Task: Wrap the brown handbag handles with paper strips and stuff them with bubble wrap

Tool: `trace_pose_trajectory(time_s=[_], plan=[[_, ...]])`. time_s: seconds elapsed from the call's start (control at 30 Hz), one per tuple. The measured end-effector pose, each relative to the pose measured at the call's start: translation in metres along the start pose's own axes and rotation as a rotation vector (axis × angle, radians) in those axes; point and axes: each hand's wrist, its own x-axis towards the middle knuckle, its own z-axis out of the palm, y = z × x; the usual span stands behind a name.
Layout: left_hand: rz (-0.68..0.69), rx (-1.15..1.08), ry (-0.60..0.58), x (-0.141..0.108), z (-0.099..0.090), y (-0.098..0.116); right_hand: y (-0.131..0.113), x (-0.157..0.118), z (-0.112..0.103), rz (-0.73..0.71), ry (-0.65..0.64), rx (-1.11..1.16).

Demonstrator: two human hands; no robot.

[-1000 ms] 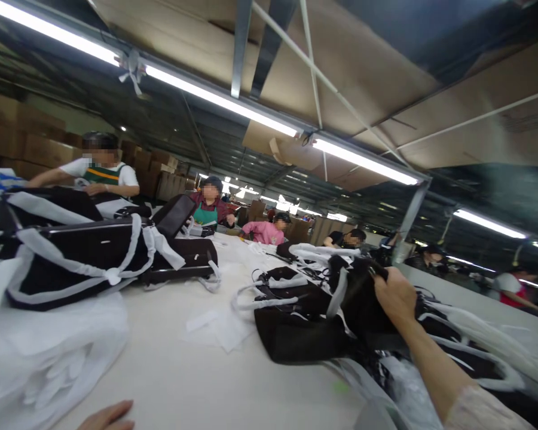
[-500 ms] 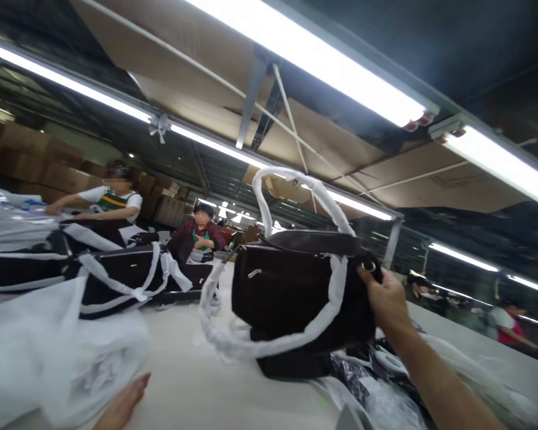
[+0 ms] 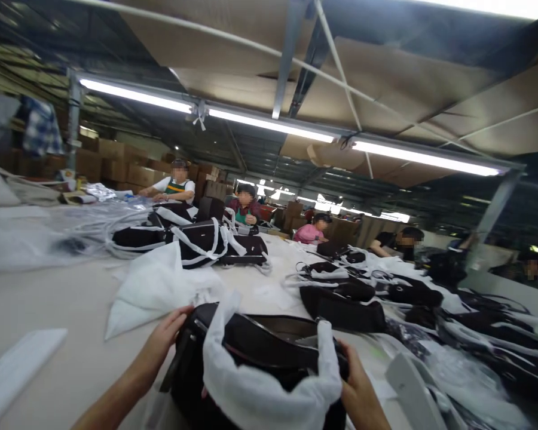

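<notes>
A black bag [image 3: 251,349] stands at the near edge of the view, its zipped top partly open and a white-wrapped handle looping over its front. My left hand [image 3: 168,334] holds the bag's left upper side, fingers pressed to it. At the right side my right hand [image 3: 356,379] grips the bag, its fingertips partly hidden behind the edge. Just beyond my left hand lies a white padded sheet [image 3: 147,286] on the pale table [image 3: 80,304].
More black bags with wrapped handles [image 3: 197,239] lie at the back left, others [image 3: 341,304] at the right. Clear plastic [image 3: 466,370] and a grey curved piece [image 3: 415,388] are at the near right. Several people sit across the table. A white slab [image 3: 22,370] lies left.
The bag has come down from its raised position and closer to me. My left hand has moved onto its side, and the view has turned left and downward.
</notes>
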Motion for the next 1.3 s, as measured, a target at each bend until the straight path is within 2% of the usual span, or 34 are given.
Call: trace_pose_trajectory(time_s=[0.07, 0.13, 0.2, 0.27, 0.33, 0.43, 0.5, 0.53, 0.57, 0.6, 0.63, 0.7, 0.77, 0.8, 0.83, 0.87, 0.93, 1.0, 1.1, 1.2, 1.3], plan=[[0.054, 0.050, 0.016, -0.006, 0.000, 0.011, -0.021, 0.000, -0.019, -0.239, -0.006, -0.144], [0.173, 0.118, -0.047, -0.012, 0.004, 0.017, -0.047, -0.004, -0.034, -0.517, -0.058, -0.319], [0.306, 0.232, -0.080, -0.016, 0.010, 0.013, -0.077, -0.005, -0.046, -0.670, -0.221, -0.440], [0.401, 0.374, -0.041, -0.016, 0.016, 0.000, -0.109, -0.002, -0.057, -0.637, -0.458, -0.473], [0.462, 0.519, -0.003, -0.013, 0.020, -0.018, -0.140, 0.003, -0.064, -0.508, -0.645, -0.461], [0.604, 0.737, -0.029, -0.011, 0.022, -0.031, -0.172, 0.012, -0.065, -0.381, -0.774, -0.405], [0.683, 0.859, -0.045, -0.014, 0.024, -0.022, -0.179, 0.026, -0.057, -0.318, -0.836, -0.273], [0.694, 0.908, -0.058, -0.017, 0.025, -0.012, -0.179, 0.037, -0.052, -0.271, -0.799, -0.196], [0.687, 0.947, -0.078, -0.021, 0.028, 0.001, -0.175, 0.050, -0.046, -0.216, -0.694, -0.137], [0.668, 0.974, -0.108, -0.025, 0.031, 0.015, -0.171, 0.066, -0.042, -0.156, -0.552, -0.102], [0.647, 0.994, -0.141, -0.029, 0.035, 0.028, -0.166, 0.081, -0.038, -0.110, -0.343, -0.111], [0.615, 1.020, -0.192, -0.034, 0.041, 0.052, -0.157, 0.107, -0.035, -0.085, -0.039, -0.171], [0.582, 1.039, -0.225, -0.035, 0.045, 0.066, -0.154, 0.116, -0.036, -0.108, 0.119, -0.221], [0.568, 1.044, -0.242, -0.033, 0.046, 0.069, -0.156, 0.111, -0.036, -0.139, 0.125, -0.229], [0.560, 1.046, -0.256, -0.031, 0.048, 0.071, -0.160, 0.101, -0.034, -0.193, 0.070, -0.236], [0.561, 1.042, -0.273, -0.029, 0.049, 0.071, -0.165, 0.087, -0.032, -0.264, -0.038, -0.251], [0.584, 1.018, -0.285, -0.025, 0.053, 0.070, -0.177, 0.053, -0.024, -0.416, -0.344, -0.337], [0.605, 0.995, -0.259, -0.022, 0.058, 0.069, -0.186, 0.025, -0.016, -0.419, -0.540, -0.477], [0.620, 1.001, -0.241, -0.025, 0.067, 0.069, -0.187, 0.009, -0.015, -0.273, -0.704, -0.548], [0.635, 0.967, -0.340, -0.032, 0.073, 0.071, -0.181, 0.015, -0.024, -0.210, -0.762, -0.512], [0.569, 0.759, -0.420, -0.039, 0.075, 0.072, -0.177, 0.024, -0.035, -0.179, -0.820, -0.417]])
